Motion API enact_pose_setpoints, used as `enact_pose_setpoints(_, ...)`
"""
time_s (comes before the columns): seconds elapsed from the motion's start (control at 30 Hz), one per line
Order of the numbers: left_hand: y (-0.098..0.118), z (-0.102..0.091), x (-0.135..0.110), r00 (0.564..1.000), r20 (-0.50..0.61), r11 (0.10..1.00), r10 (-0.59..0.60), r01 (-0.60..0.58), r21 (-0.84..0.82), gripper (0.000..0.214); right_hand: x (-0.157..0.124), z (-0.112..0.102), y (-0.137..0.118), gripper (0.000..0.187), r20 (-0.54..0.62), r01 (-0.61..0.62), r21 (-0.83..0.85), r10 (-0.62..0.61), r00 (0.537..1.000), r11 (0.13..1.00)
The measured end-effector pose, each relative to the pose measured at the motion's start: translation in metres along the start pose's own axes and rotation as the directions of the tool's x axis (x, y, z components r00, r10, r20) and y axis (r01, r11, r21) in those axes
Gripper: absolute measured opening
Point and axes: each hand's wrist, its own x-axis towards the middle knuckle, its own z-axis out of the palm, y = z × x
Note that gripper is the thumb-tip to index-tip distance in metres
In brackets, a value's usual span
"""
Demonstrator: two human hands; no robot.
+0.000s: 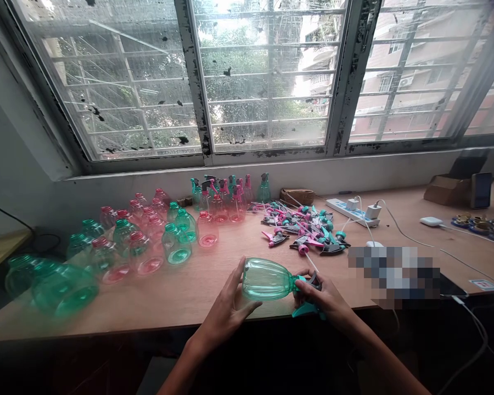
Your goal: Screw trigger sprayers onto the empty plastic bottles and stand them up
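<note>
A clear green plastic bottle (267, 278) lies on its side over the front edge of the wooden table (181, 291). My left hand (227, 307) cups its base, fingers wrapped round it. My right hand (323, 296) is closed on the teal and grey spray trigger head (308, 291) fitted at the bottle's neck. Both hands are near the table's front edge.
Several empty green and pink bottles (140, 241) stand at the left. Finished spray bottles (226, 195) stand by the window wall. A pile of loose trigger heads (304, 230) lies at centre right. Further right are a white power strip (352, 211), cables and a cardboard box (447, 189).
</note>
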Motion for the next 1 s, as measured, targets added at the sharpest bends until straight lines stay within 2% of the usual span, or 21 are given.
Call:
enact_pose_setpoints(0.1, 0.0008, -0.0005, 0.0002, 0.999, 0.007, 0.999, -0.035, 0.036, -0.023, 0.093, 0.0001, 0.0, -0.0003, 0.04, 0.003, 0.003, -0.009, -0.003, 1.0, 1.0)
enact_pose_setpoints(0.27, 0.0053, -0.0023, 0.0016, 1.0, 0.018, 1.0, -0.003, 0.003, 0.007, 0.081, -0.0005, 0.0007, -0.0002, 0.04, -0.001, -0.003, -0.002, 0.003, 1.0, 1.0)
enact_pose_setpoints(0.5, 0.0013, -0.0007, 0.0001, 1.0, 0.022, 1.0, 0.008, -0.008, -0.015, 0.092, -0.001, 0.0015, -0.0008, 0.039, -0.004, 0.007, -0.006, -0.007, 1.0, 1.0)
enact_pose_setpoints(0.83, -0.0017, 0.0012, 0.0018, 0.999, -0.015, 0.999, 0.044, -0.043, 0.023, 0.086, -0.0014, 0.0005, 0.0002, 0.039, 0.007, 0.012, 0.007, -0.012, 1.0, 1.0)
enact_pose_setpoints(1.0, 0.0005, -0.0001, 0.0008, 1.0, -0.002, 1.0, -0.009, 0.009, 0.016, 0.095, -0.0023, -0.0003, 0.0004, 0.035, 0.019, 0.015, -0.005, -0.015, 1.0, 1.0)
